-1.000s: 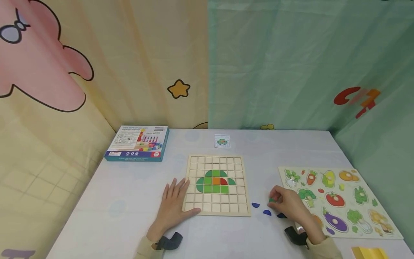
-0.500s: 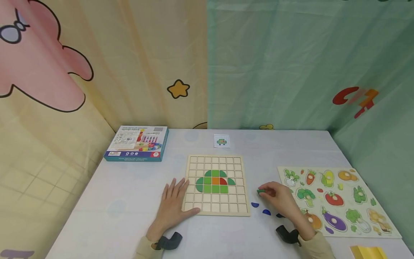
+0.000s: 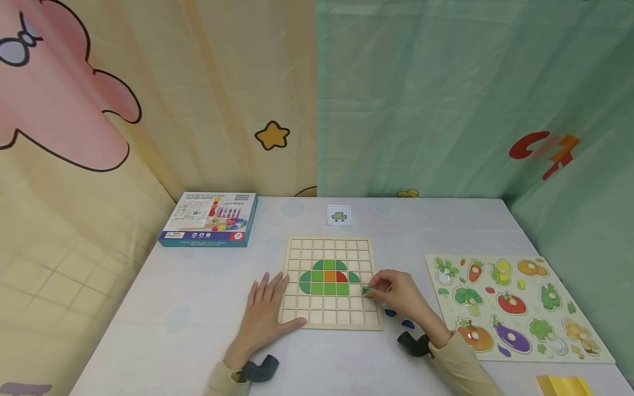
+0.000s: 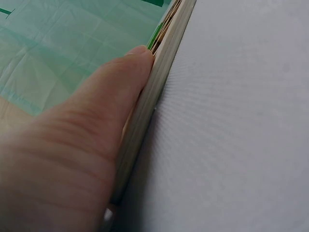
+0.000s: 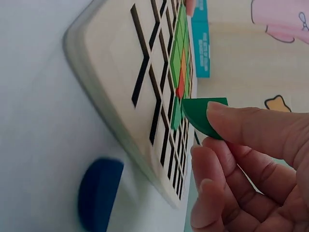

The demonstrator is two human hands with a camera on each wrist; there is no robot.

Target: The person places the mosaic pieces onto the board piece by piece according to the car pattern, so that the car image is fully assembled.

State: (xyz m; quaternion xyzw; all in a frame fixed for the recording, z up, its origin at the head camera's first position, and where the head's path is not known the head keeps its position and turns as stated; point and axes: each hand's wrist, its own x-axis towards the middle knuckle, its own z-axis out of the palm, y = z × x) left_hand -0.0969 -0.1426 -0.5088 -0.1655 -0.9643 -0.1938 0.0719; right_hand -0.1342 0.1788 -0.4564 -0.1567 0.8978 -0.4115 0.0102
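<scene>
A wooden grid board [image 3: 324, 317] lies flat on the table, with green, orange and red pieces set in its middle squares. At its left side rests my left hand [image 3: 264, 311], fingers spread and straight. The left wrist view has the thumb [image 4: 116, 87] lying along the board's edge. Over the right part of the grid, my right hand [image 3: 398, 292] pinches a green quarter-circle piece [image 5: 199, 112] between thumb and fingers. Beside the board's lower right corner lie blue half-round pieces [image 3: 408, 324], one also showing large in the right wrist view; the right hand partly covers this area.
A small pattern card [image 3: 339, 215] lies behind the board. To the back left is a flat toy box [image 3: 208, 219]. A vegetable puzzle board [image 3: 527, 309] takes up the right side, with a yellow block [image 3: 564, 386] at the front right. Curtains [image 3: 396, 99] stand behind the table.
The right hand has moved left from beside the vegetable puzzle to over the grid board, carrying the green quarter-circle piece. My left hand has stayed at the board's left side.
</scene>
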